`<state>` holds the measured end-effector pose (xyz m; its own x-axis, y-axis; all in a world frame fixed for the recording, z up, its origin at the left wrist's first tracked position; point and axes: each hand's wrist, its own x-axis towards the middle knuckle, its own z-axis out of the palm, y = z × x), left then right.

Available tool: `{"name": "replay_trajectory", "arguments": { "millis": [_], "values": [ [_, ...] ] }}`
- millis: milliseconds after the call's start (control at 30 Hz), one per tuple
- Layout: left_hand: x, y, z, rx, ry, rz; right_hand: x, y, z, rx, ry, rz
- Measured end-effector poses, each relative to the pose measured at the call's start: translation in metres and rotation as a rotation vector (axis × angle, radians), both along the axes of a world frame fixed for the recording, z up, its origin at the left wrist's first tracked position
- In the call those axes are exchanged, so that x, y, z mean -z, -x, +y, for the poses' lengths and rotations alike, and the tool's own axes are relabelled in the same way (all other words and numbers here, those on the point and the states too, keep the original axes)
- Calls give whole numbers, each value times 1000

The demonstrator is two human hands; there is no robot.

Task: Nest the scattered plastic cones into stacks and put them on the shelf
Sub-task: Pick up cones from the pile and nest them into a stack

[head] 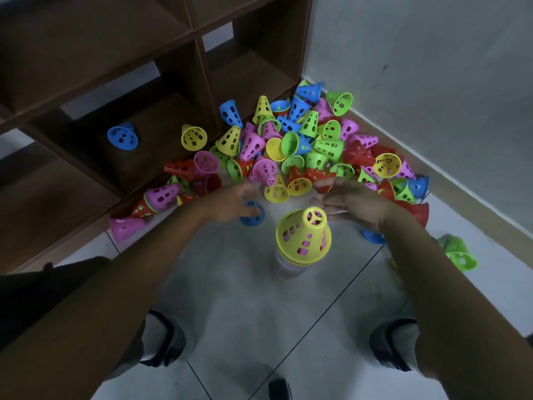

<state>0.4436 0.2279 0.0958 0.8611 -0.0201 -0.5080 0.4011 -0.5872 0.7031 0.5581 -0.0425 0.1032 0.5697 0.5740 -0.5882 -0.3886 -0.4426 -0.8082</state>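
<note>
Far left of the left hand [230, 202], a brown shelf [184, 33] holding a blue cone [122, 136] and a yellow cone [194, 137]. Left hand blurred, fingers spread, just above a blue cone on the floor [252, 214]; grip impossible to tell. Between both hands, an upright nested stack [301, 243] topped in yellow. Right hand [353, 203] open, fingers straight, empty. Beyond both hands, a scattered pile of cones [302, 140] against the wall [432, 67].

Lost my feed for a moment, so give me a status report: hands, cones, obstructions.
Left hand and right hand open, blurred, reaching for the cone pile. Upright stack yellow-topped, on the floor. Nothing blocking.
</note>
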Motion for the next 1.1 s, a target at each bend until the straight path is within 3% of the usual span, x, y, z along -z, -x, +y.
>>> {"name": "replay_trajectory", "arguments": {
  "millis": [133, 333, 567, 767, 1100],
  "values": [
    [46, -6, 8, -65, -228, -38, 32, 0, 20, 82, -5, 2],
    [94, -14, 10, -116, -288, -46, 72, -3, 47, 131, 25, -2],
    [126, -3, 0, -209, -271, -41, 92, -17, 64, 163, 26, -23],
    [144, 17, -9, -172, -262, -18, 100, -25, 73, 136, 21, -7],
    [143, 11, 0, -205, -185, 1, 113, -33, 73, 241, 5, 57]
  ]
}}
